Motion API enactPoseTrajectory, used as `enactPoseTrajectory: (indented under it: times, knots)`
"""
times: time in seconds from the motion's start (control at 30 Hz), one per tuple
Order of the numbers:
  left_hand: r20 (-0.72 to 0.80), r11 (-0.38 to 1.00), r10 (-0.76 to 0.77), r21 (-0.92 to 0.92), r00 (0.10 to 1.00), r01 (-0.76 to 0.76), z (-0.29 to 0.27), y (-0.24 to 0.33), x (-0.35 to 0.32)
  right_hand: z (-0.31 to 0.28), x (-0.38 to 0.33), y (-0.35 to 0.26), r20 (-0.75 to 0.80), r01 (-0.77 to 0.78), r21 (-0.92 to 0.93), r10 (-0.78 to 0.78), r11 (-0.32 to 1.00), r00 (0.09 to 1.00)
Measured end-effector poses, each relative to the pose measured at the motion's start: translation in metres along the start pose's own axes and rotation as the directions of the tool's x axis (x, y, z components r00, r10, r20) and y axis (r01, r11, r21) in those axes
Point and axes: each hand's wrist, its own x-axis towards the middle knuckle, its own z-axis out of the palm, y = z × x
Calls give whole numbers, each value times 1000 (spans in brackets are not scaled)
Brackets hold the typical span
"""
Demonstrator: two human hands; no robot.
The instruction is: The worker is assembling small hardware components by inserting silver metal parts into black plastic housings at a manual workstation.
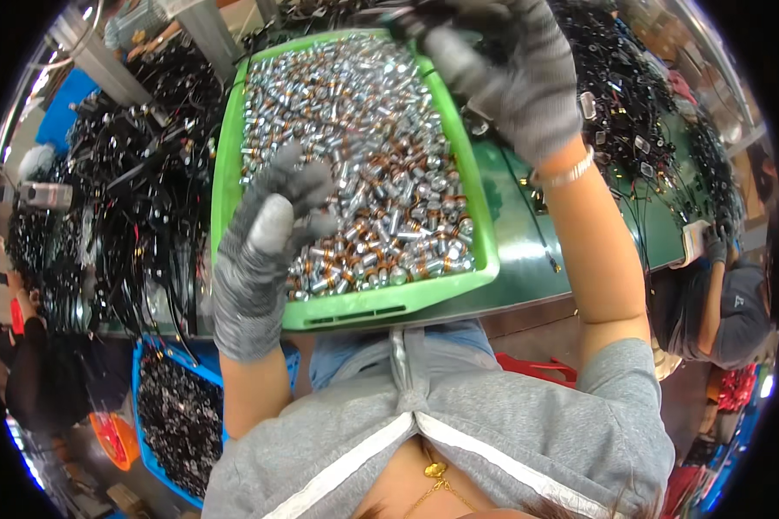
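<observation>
A green plastic tray [485, 233] stands in front of me, heaped with small shiny metal cylinders [368, 130] that carry orange-brown bands. Over its left near part hovers my left hand [264, 251] in a grey knit glove. Its thumb and fingers are apart, and I see nothing held in them. My right hand [524, 86], gloved the same way, is raised past the tray's far right corner. Its fingers are smeared by motion. Dark, blurred cable-like pieces [407, 22] show beside them; whether the hand grips these I cannot make out.
Tangled black cables [138, 199] cover the green table [528, 281] at left; more cables with small clear parts [640, 143] lie at right. Below left stands a blue crate [138, 415] of black pieces. Metal posts [104, 60] rise at far left. A co-worker [727, 303] is at right.
</observation>
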Motion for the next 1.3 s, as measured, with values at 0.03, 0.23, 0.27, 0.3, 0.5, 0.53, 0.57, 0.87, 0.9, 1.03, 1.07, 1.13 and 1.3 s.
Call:
enactPoseTrajectory:
  times: [0.03, 0.23, 0.27, 0.3, 0.5, 0.53, 0.57, 0.87, 0.9, 1.03, 1.07, 1.13, 1.3]
  knots:
    - [95, 989, 13, -148, 995, 1, -5, -2, 5, 18, -7, -19, 22, 31, 245, -37, 969, 999]
    - [145, 676, 27, -731, 989, 88, -32, -8, 12, 21, -12, -16, 344, -138, 254, 43, 957, 938]
    - [86, 608, 17, -792, 996, 58, -32, -8, 10, 10, -8, -12, 377, -295, 29, 263, 955, 888]
    - [94, 500, -11, -862, 996, 87, -35, -8, 11, 2, -8, -3, 412, -353, -228, 418, 908, 810]
    - [3, 315, -3, -949, 1000, 4, -54, -18, 14, 3, -34, -1, 605, -291, -577, 638, 763, 476]
    - [-58, 300, -19, -953, 998, -50, -56, -17, 15, 2, -39, 2, 688, -105, -544, 514, 833, 512]
    - [-121, 286, -36, -952, 992, -105, -56, -16, 14, 3, -41, 3, 690, -105, -543, 514, 833, 510]
    - [-9, 772, 143, -625, 990, -117, -29, -18, 1, 18, -37, -11, 516, -476, -506, 695, 719, 502]
    - [188, 881, 148, -470, 971, -43, -33, -12, 6, 23, -36, -16, 402, -795, -306, 828, 524, 391]
    - [105, 897, 441, -33, 891, -440, 4, -19, -4, 22, -42, -37, 413, -449, 141, 360, 882, 837]
    - [105, 899, 438, -36, 893, -437, 6, -26, -1, 20, -42, -43, 414, -453, 138, 364, 881, 834]
    - [268, 779, 535, 211, 801, -591, 4, -31, 0, 23, -32, -62, 452, -224, 73, 168, 972, 876]
    - [290, 820, 447, 246, 846, -517, 11, -30, -4, 28, -24, -71, 545, -79, 57, 35, 995, 838]
